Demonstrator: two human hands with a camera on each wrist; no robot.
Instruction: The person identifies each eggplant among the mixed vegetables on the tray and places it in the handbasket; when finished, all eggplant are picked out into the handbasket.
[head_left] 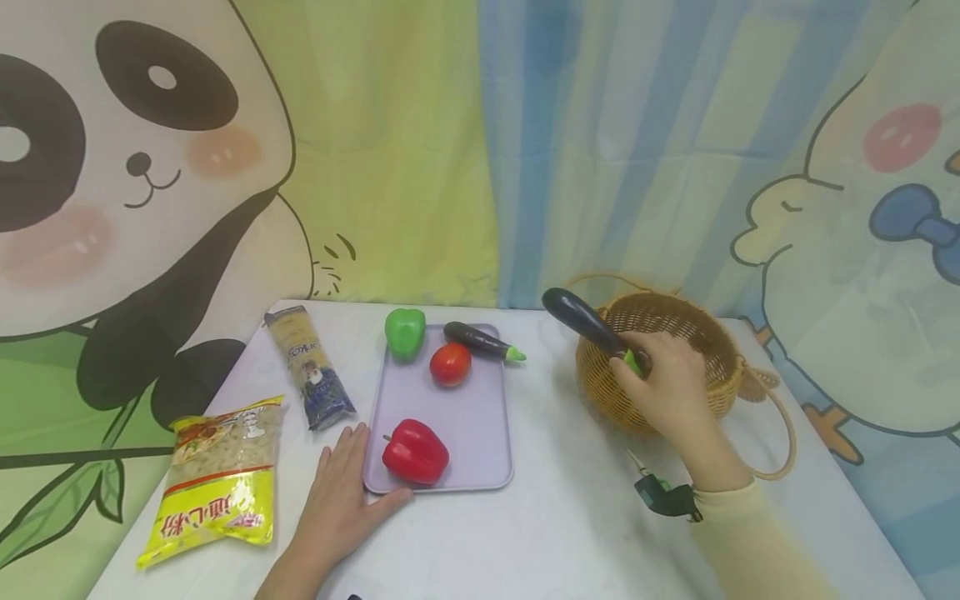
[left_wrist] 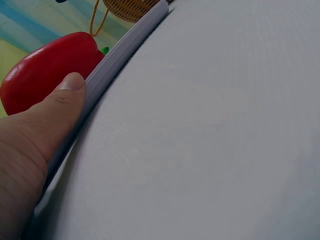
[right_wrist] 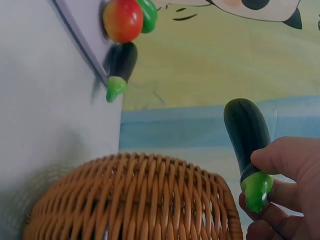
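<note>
My right hand (head_left: pixel 670 379) pinches a dark eggplant (head_left: pixel 581 318) near its green stem end, above the wicker basket (head_left: pixel 600 392). In the right wrist view the thumb and fingers hold that eggplant (right_wrist: pixel 246 130) beside the basket's rim (right_wrist: pixel 135 162). My left hand (head_left: pixel 337 496) lies with fingers extended along the lower left corner of the lilac tray (head_left: pixel 442 400), its thumb touching the edge. On the tray are a red bell pepper (head_left: pixel 416 452), a tomato (head_left: pixel 451 365), a green bell pepper (head_left: pixel 405 335) and a second eggplant (head_left: pixel 480 340), whose stem overhangs the right side.
Left of the tray lie a blue-and-tan package (head_left: pixel 310 367) and a yellow bag of pasta (head_left: pixel 217 479). The basket's handle loop (head_left: pixel 787 433) rests on the table to its right. A dark green strap-like object (head_left: pixel 666 497) is by the right wrist. A printed curtain (head_left: pixel 390 167) hangs behind.
</note>
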